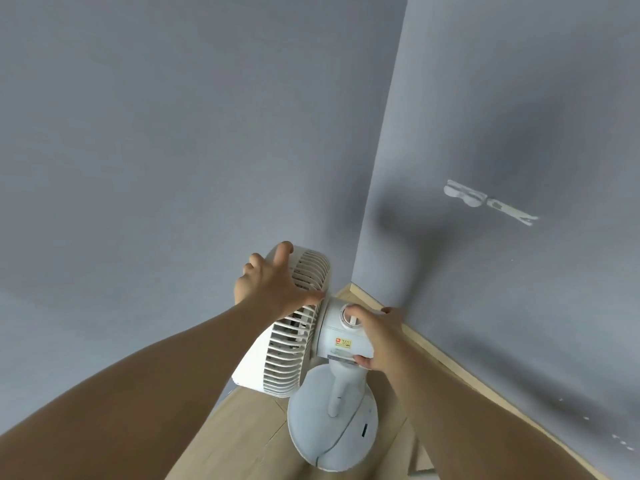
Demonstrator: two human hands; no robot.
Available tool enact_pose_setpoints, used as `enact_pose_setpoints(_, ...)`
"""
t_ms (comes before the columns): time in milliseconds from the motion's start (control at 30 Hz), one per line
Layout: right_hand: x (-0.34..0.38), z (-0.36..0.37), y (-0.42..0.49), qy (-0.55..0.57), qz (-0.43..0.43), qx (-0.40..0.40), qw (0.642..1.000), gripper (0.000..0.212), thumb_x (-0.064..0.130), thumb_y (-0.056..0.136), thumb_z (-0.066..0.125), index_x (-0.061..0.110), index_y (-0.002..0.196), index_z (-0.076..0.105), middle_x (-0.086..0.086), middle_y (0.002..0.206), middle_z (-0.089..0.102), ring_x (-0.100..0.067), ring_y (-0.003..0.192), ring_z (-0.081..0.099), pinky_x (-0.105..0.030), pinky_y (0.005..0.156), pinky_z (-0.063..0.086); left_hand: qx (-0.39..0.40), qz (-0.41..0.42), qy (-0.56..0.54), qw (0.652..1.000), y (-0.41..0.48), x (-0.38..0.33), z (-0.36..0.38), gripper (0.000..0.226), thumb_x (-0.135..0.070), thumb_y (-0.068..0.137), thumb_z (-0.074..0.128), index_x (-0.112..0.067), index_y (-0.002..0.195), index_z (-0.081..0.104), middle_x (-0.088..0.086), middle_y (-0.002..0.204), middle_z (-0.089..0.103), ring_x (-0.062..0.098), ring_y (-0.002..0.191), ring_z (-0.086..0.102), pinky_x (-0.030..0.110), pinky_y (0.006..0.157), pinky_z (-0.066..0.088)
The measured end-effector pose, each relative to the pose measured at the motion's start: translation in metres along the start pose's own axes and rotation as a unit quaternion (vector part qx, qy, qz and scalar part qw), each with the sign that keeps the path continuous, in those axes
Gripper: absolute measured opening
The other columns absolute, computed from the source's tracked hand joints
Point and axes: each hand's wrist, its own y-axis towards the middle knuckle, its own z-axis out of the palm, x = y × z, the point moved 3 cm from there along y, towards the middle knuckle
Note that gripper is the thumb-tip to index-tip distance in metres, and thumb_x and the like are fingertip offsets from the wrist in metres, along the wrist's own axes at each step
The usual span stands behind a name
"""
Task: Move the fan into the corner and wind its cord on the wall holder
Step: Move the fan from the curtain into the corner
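A white fan point(341, 342) with a slatted grille stands on its round base point(311, 407) on the wooden floor, close to the corner where two blue-grey walls meet. My left hand point(268, 284) grips the top rim of the grille. My right hand point(375, 336) holds the motor housing behind the grille, near the round knob. A thin white cord point(341, 436) runs across the base toward the bottom edge. The white wall holder point(467, 195) is fixed on the right wall, with a white strip beside it and nothing wound on it.
A wooden skirting board point(450, 362) runs along the foot of the right wall. A white panel point(251, 358) leans behind the fan's grille against the left wall. Shadows of the fan and my arms fall on the right wall.
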Motion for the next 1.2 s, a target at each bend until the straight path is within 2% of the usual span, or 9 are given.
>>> enact_pose_setpoints(100,0.023,-0.004,0.028,-0.013,0.005,-0.002,1.0,0.075,0.025,0.065,0.079,0.021,0.126,0.036,-0.007,0.115,0.049,-0.031,0.099,0.053,-0.035,0.062,0.052,-0.001,-0.025,-0.013,1.0,0.024,-0.016,0.008,0.091,-0.07,0.056,0.068,-0.034,0.128,0.026,0.01,0.119,0.041,0.03,0.111,0.048,0.036,0.078,0.043)
enact_pose_setpoints(300,0.063,-0.011,0.085,-0.047,0.011,0.003,0.999,0.076,0.026,0.062,0.08,0.022,0.123,0.034,-0.007,0.112,0.044,-0.032,0.11,0.048,-0.038,0.069,0.055,-0.003,-0.038,-0.016,0.999,0.077,-0.045,0.021,0.091,-0.07,0.057,0.067,-0.033,0.128,0.025,0.01,0.118,0.041,0.029,0.111,0.048,0.035,0.076,0.044)
enact_pose_setpoints(467,0.095,-0.012,0.122,-0.073,0.016,0.024,0.997,0.074,0.024,0.067,0.078,0.022,0.124,0.031,-0.005,0.109,0.039,-0.03,0.11,0.044,-0.036,0.069,0.053,0.001,-0.068,-0.018,0.997,0.112,-0.062,0.024,0.091,-0.071,0.058,0.067,-0.033,0.129,0.024,0.01,0.118,0.04,0.03,0.111,0.047,0.034,0.074,0.042)
enact_pose_setpoints(600,0.119,-0.015,0.15,-0.099,0.004,0.062,0.993,0.068,0.021,0.075,0.074,0.021,0.126,0.029,-0.006,0.112,0.037,-0.027,0.104,0.042,-0.031,0.06,0.048,-0.006,-0.104,-0.032,0.994,0.134,-0.077,0.03,0.091,-0.071,0.057,0.067,-0.034,0.129,0.025,0.009,0.119,0.04,0.029,0.112,0.047,0.037,0.082,0.047)
enact_pose_setpoints(800,0.151,-0.026,0.196,-0.139,0.018,0.123,0.983,0.071,0.019,0.075,0.074,0.021,0.13,0.03,-0.011,0.114,0.039,-0.029,0.099,0.042,-0.037,0.068,0.05,-0.024,-0.178,-0.043,0.983,0.155,-0.106,0.047,0.094,-0.073,0.055,0.067,-0.036,0.13,0.025,0.009,0.121,0.042,0.029,0.116,0.047,0.039,0.085,0.047)
enact_pose_setpoints(900,0.169,-0.038,0.217,-0.184,0.018,0.146,0.972,0.072,0.018,0.076,0.074,0.02,0.131,0.029,-0.01,0.114,0.039,-0.028,0.1,0.042,-0.033,0.06,0.048,-0.027,-0.219,-0.046,0.974,0.159,-0.129,0.052,0.092,-0.073,0.057,0.067,-0.036,0.131,0.025,0.008,0.123,0.041,0.029,0.117,0.046,0.038,0.086,0.046)
enact_pose_setpoints(1033,0.187,-0.044,0.246,-0.209,0.021,0.192,0.959,0.072,0.019,0.075,0.074,0.023,0.131,0.029,-0.009,0.114,0.04,-0.029,0.102,0.042,-0.04,0.074,0.05,-0.039,-0.284,-0.067,0.956,0.162,-0.151,0.061,0.091,-0.072,0.057,0.067,-0.036,0.13,0.025,0.008,0.123,0.041,0.029,0.117,0.046,0.039,0.085,0.047)
enact_pose_setpoints(1200,0.196,-0.042,0.267,-0.248,0.002,0.229,0.941,0.066,0.021,0.076,0.073,0.027,0.125,0.029,-0.009,0.113,0.043,-0.028,0.101,0.045,-0.039,0.072,0.051,-0.044,-0.325,-0.079,0.941,0.167,-0.159,0.071,0.09,-0.071,0.059,0.067,-0.038,0.131,0.024,0.009,0.123,0.04,0.029,0.117,0.046,0.038,0.083,0.047)
